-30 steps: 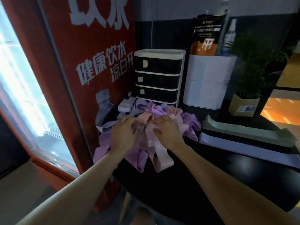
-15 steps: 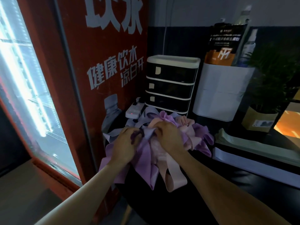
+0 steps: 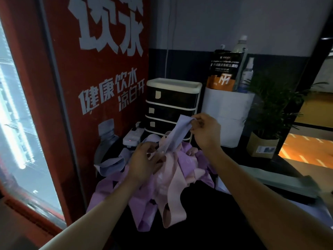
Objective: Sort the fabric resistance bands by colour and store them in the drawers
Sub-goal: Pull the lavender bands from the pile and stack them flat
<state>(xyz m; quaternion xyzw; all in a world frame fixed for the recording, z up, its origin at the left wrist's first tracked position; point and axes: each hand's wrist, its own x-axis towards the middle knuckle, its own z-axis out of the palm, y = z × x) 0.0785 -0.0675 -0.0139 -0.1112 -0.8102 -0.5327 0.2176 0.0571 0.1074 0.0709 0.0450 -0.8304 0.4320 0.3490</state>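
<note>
A heap of fabric bands (image 3: 169, 179) in purple, pink and grey-blue lies on the black table, some hanging over its left edge. My right hand (image 3: 205, 130) pinches the top end of a grey-blue band (image 3: 177, 135) and holds it lifted above the heap. My left hand (image 3: 146, 159) rests on the pile with its fingers at the lower end of that band; the grip there is hard to make out. Behind the heap stands a small drawer unit (image 3: 173, 105) with dark fronts, all its drawers closed.
A red drinks fridge (image 3: 100, 87) walls off the left side. A white power strip (image 3: 132, 136) lies beside the drawers. A white bin (image 3: 228, 114) with a pouch and bottles, a potted plant (image 3: 266, 123) and flat green and pale stacks (image 3: 288, 184) sit to the right.
My right hand has risen out of the heap, pulling a grey-blue band up with it. My left hand stayed low on the pile. The camera came closer.
</note>
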